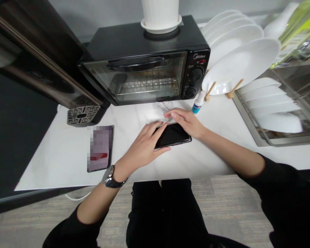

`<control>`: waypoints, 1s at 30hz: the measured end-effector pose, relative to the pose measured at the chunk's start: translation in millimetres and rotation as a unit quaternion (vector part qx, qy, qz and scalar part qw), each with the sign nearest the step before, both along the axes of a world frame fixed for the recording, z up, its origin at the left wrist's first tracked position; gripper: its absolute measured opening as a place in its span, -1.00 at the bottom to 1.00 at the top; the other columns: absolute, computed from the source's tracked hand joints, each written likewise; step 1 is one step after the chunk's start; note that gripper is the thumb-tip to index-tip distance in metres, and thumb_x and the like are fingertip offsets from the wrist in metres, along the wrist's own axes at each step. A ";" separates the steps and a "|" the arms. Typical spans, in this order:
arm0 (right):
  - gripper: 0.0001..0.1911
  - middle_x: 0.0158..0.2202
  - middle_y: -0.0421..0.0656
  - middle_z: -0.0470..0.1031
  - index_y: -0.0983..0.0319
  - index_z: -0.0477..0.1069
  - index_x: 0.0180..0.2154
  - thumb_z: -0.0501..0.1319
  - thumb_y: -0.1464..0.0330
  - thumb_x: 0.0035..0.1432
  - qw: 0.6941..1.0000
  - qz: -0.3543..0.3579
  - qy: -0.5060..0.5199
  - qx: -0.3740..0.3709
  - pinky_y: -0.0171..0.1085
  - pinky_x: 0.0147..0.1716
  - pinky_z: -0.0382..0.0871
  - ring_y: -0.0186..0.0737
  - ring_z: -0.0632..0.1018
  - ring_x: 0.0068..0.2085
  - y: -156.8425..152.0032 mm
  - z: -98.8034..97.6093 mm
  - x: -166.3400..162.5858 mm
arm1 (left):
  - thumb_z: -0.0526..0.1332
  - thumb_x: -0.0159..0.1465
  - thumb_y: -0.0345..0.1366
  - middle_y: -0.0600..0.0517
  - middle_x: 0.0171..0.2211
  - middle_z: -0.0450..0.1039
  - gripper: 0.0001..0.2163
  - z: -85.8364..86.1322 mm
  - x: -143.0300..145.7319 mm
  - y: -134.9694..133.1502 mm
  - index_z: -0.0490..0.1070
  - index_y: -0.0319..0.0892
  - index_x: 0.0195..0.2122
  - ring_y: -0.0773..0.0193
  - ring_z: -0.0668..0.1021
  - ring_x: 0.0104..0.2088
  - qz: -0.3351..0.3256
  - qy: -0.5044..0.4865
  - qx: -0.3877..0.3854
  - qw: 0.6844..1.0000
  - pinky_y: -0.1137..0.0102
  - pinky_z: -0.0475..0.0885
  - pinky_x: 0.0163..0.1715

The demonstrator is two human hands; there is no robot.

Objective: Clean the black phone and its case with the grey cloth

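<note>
A black smartphone [172, 135] with a dark screen lies flat on the white counter. My left hand [145, 143] grips its left end, the thumb along the near edge and the index finger across the far corner. My right hand [187, 121] rests at the phone's far right edge, fingers stretched out to the left; their undersides are hidden. Just behind it stands a small white and blue spray bottle [197, 103]. Between the right fingertips and the oven lies something thin and clear [164, 106], too faint to name.
A second phone [100, 148], its screen blurred out, lies to the left. A black toaster oven [144, 65] carrying a white pot [160, 13] backs the counter [134, 117]. White plates [244, 63] stand in a wooden rack beside a sink [258, 137]; a drink dispenser [84, 115] is left.
</note>
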State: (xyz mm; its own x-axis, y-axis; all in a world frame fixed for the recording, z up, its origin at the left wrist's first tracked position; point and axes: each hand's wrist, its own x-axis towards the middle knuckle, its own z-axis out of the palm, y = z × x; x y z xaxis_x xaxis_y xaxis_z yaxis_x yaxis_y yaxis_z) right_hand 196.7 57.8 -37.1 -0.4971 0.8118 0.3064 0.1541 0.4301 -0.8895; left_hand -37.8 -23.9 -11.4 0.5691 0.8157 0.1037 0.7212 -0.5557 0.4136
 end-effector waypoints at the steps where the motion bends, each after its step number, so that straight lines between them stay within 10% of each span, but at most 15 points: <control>1: -0.45 0.09 -0.03 0.63 0.18 0.56 0.09 0.14 -0.08 0.40 0.999 0.021 -0.038 0.029 0.02 0.28 0.42 -0.04 0.59 0.16 -4.8 2.7 6.2 | 0.27 0.38 0.10 -0.26 0.44 0.15 -0.20 -2.8 -5.6 -4.6 0.00 -0.08 0.53 -0.18 0.24 0.44 0.010 0.002 0.000 1.000 -0.19 0.13 0.45; 5: -0.12 0.41 0.09 0.34 0.17 0.21 0.43 0.34 -0.07 0.24 0.963 0.082 -0.203 0.159 0.16 0.40 0.31 0.12 0.39 0.41 -29.6 -0.5 37.3 | 0.25 0.42 0.04 -0.20 0.45 0.18 -0.30 -14.7 -24.4 -20.2 0.09 -0.04 0.51 -0.09 0.29 0.43 0.014 -0.022 -0.003 1.000 -0.08 0.26 0.43; 12: -0.09 0.20 0.06 0.55 0.16 0.33 0.35 0.38 -0.16 0.12 0.941 0.052 -0.238 0.234 0.11 0.20 0.56 0.14 0.60 0.18 -44.1 -17.0 52.2 | 0.22 0.45 -0.02 -0.10 0.48 0.17 -0.38 -16.0 -27.9 -26.0 0.13 0.07 0.49 -0.02 0.31 0.44 -0.029 -0.049 -0.016 0.998 -0.07 0.29 0.42; 30: -0.02 0.50 0.11 0.18 0.17 -0.07 0.52 0.27 -0.06 0.30 0.930 0.081 -0.286 0.215 0.34 0.44 0.15 0.13 0.26 0.49 -52.3 -13.6 33.3 | 0.00 0.57 -0.09 -0.06 0.58 -0.14 -0.43 -15.9 -13.4 -33.5 -0.06 0.03 0.55 0.04 0.05 0.56 -0.027 0.065 -0.002 0.998 -0.11 -0.01 0.51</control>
State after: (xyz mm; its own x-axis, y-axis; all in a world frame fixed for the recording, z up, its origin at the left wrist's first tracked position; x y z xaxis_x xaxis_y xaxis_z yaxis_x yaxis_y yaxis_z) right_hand 230.0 5.5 -50.7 -0.7839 0.5757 0.2325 0.4521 0.7859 -0.4219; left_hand -51.2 -57.4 -27.3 0.6208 0.7836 0.0236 0.7374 -0.5939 0.3216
